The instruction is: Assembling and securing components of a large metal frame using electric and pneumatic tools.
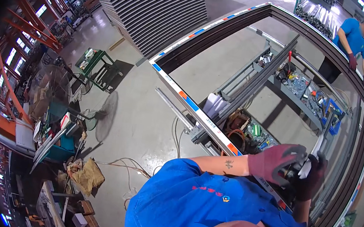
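My left hand [274, 164], in a dark red glove with dark grey fingers, reaches over the near side of a large dark brown window or door frame [278, 13]. Its fingers curl around something small and dark that I cannot make out. Close beside it, my right hand [313, 176], gloved alike, has its fingers closed on a small white piece [306, 168], perhaps paper or cloth. Both hands meet above the frame's near right part. White film with blue and orange marks [188, 100] covers the frame's outer edge.
Beneath the frame, a grey metal stand holds trays of small hardware [298, 85] and a blue bin [332, 116]. A co-worker in blue [355, 37] touches the far right side. Stacked panels [154, 9], a green cart [94, 67] and fans [107, 115] stand leftward; hoses [129, 161] cross the floor.
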`<act>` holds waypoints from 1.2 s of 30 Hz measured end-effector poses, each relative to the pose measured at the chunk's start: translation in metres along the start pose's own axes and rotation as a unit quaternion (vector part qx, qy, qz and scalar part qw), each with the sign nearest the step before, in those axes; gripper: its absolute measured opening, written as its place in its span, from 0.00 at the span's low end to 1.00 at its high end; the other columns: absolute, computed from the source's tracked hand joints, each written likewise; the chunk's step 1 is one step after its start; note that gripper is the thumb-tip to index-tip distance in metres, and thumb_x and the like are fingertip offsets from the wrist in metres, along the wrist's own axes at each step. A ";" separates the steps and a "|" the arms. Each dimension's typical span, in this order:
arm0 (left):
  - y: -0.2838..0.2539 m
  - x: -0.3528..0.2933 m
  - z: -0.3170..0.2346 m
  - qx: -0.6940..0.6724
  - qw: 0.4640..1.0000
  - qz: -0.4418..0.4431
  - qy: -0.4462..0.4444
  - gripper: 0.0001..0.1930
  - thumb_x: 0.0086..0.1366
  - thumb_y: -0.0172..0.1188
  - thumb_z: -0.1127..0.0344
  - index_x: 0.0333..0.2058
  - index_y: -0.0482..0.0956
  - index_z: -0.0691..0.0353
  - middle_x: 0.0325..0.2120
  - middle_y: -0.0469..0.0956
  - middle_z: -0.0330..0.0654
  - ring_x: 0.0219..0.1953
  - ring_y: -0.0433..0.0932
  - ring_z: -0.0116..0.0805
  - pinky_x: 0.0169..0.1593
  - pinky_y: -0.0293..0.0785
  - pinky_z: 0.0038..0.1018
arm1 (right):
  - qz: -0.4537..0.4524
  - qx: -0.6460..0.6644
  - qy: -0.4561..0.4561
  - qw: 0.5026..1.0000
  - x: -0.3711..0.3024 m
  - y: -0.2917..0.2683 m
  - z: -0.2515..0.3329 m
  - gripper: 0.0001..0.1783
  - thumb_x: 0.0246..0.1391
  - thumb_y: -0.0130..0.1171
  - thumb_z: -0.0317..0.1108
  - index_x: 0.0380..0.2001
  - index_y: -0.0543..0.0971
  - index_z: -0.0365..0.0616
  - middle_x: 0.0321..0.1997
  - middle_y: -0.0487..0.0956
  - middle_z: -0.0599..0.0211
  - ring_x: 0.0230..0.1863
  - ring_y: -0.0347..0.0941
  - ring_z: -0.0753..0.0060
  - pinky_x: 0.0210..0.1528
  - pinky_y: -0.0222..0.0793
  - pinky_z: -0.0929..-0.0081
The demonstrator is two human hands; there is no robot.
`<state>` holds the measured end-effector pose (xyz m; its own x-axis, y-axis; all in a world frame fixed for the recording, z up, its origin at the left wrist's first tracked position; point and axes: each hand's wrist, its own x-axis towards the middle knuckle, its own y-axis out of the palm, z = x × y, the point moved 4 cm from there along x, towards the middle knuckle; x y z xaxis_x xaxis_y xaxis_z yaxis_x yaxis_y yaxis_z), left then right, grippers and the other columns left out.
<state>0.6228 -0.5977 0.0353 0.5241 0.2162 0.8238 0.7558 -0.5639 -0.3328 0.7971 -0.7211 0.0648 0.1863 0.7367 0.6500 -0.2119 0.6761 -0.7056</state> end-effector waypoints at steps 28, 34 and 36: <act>0.268 -0.090 -0.006 -0.002 0.825 0.390 -0.409 0.22 0.72 0.66 0.45 0.55 0.89 0.52 0.49 0.90 0.50 0.53 0.88 0.54 0.59 0.82 0.45 | 0.293 0.015 0.373 0.880 -0.376 -0.224 -0.340 0.22 0.59 0.74 0.54 0.41 0.92 0.45 0.38 0.88 0.48 0.42 0.86 0.41 0.46 0.80 0.52; 0.273 -0.084 -0.012 0.045 0.786 0.459 -0.413 0.27 0.73 0.66 0.37 0.53 0.91 0.53 0.49 0.90 0.50 0.52 0.87 0.57 0.58 0.83 0.44 | 0.372 -0.022 0.330 0.867 -0.378 -0.222 -0.347 0.25 0.66 0.67 0.57 0.38 0.93 0.45 0.36 0.88 0.48 0.40 0.88 0.43 0.44 0.79 0.52; 0.270 -0.080 -0.009 0.018 0.810 0.406 -0.423 0.26 0.73 0.67 0.39 0.53 0.91 0.54 0.48 0.90 0.50 0.51 0.88 0.54 0.56 0.83 0.43 | 0.383 -0.028 0.307 0.871 -0.376 -0.222 -0.347 0.26 0.66 0.67 0.58 0.37 0.93 0.44 0.35 0.88 0.47 0.40 0.88 0.44 0.44 0.79 0.52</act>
<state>0.7811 -0.7747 -0.1166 0.9237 0.2637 -0.2778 0.0305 -0.7735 -0.6330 1.1066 -1.1465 -0.1207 0.4919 0.8250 -0.2784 -0.4555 -0.0287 -0.8898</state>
